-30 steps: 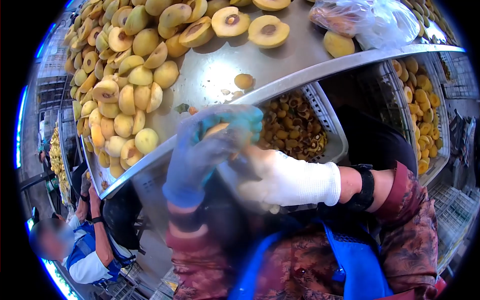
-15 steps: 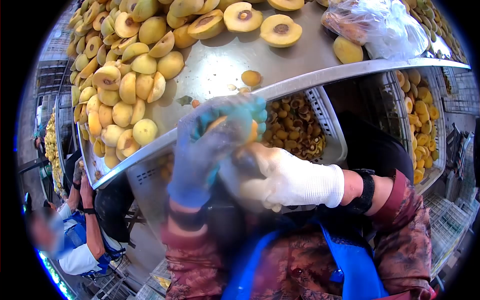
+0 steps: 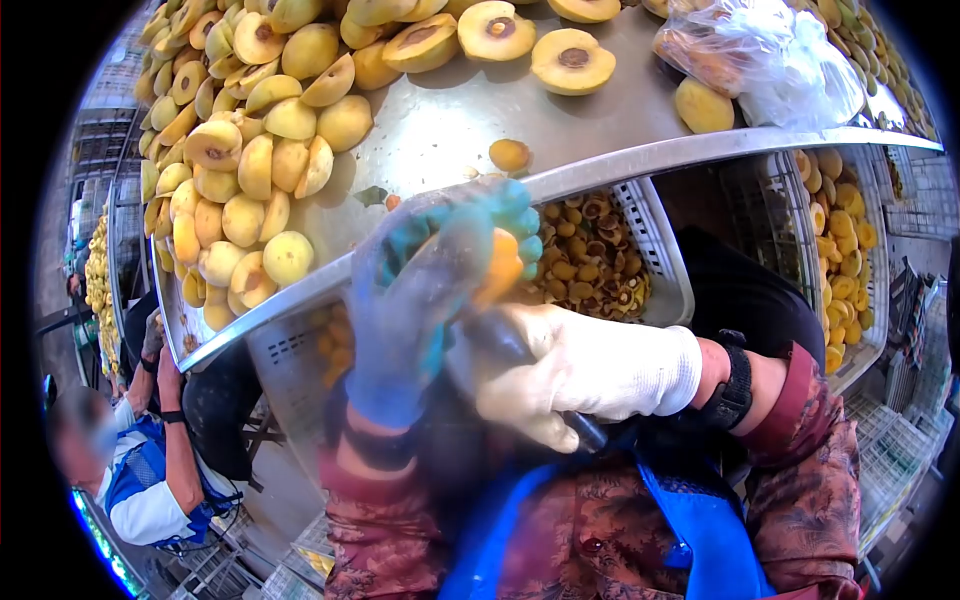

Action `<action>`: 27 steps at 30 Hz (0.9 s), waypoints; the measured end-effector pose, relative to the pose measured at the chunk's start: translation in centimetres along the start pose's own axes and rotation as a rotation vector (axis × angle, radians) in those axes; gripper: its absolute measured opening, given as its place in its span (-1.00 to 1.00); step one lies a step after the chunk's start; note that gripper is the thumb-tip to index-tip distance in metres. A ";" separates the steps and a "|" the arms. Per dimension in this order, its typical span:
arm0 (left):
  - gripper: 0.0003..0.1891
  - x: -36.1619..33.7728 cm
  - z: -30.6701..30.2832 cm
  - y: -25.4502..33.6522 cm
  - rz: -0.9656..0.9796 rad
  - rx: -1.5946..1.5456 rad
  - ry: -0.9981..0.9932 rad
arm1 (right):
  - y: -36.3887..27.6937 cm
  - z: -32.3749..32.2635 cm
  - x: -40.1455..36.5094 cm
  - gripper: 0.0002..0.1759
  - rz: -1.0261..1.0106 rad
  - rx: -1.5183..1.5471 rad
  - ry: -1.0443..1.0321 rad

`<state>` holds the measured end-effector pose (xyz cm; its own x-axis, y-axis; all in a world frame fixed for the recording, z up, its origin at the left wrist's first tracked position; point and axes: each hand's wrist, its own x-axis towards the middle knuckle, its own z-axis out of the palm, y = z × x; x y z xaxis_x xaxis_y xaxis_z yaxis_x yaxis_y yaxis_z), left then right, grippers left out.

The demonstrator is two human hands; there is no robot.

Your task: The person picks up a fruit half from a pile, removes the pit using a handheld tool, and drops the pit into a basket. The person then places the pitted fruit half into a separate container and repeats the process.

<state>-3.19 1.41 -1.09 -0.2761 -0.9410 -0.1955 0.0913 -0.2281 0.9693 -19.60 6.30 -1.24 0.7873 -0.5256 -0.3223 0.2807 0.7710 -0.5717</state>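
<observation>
My left hand (image 3: 415,275), in a grey-blue and teal glove, is wrapped around an orange-yellow peach half (image 3: 500,265) just past the near rim of the metal table (image 3: 440,125). My right hand (image 3: 590,365), in a white knitted glove, grips a tool with a dark rounded handle (image 3: 590,432), whose end shows below the fist. The tool's working end is hidden or blurred near the peach half. A small yellow fruit piece (image 3: 509,154) and a green leaf (image 3: 371,196) lie on the table beyond my hands.
Many peach halves (image 3: 290,258) are heaped at the left of the table. A clear plastic bag (image 3: 770,65) lies at the right. Below the rim, a white crate (image 3: 680,285) contains pits and scraps. Another crate (image 3: 880,320) holds yellow halves. A co-worker (image 3: 160,460) sits at left.
The handle's lower end now shows under my right fist, as the wrist has turned slightly. The peach half shows more clearly in my left hand. The whole view has shifted slightly.
</observation>
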 end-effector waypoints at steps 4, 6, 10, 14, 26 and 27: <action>-0.37 -0.1 0.1 0.6 -0.001 0.007 -0.014 | -0.1 0.0 -0.7 -0.82 0.028 0.233 -0.111; -0.31 -0.1 -0.2 0.3 0.002 -0.058 -0.032 | -0.8 0.3 -1.0 -0.81 0.056 0.277 -0.137; -0.22 0.3 1.1 0.8 0.039 -0.277 -0.164 | -2.0 1.1 -1.4 -0.79 0.081 0.320 -0.101; -0.23 0.6 1.6 0.7 0.065 -0.260 -0.131 | -1.8 0.9 -0.8 -0.78 0.067 0.019 -0.009; -0.34 1.4 1.9 0.8 -0.013 -0.635 0.034 | 1.3 -0.8 1.2 -0.62 -0.541 -1.223 0.530; -0.35 1.3 2.0 1.2 -0.016 -0.629 0.066 | 1.3 -1.0 1.3 -0.63 -0.534 -1.236 0.543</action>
<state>-5.35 0.44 0.14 -0.2239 -0.9453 -0.2372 0.6385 -0.3261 0.6971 -18.74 6.24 -3.11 0.3629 -0.9304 0.0527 -0.3964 -0.2053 -0.8948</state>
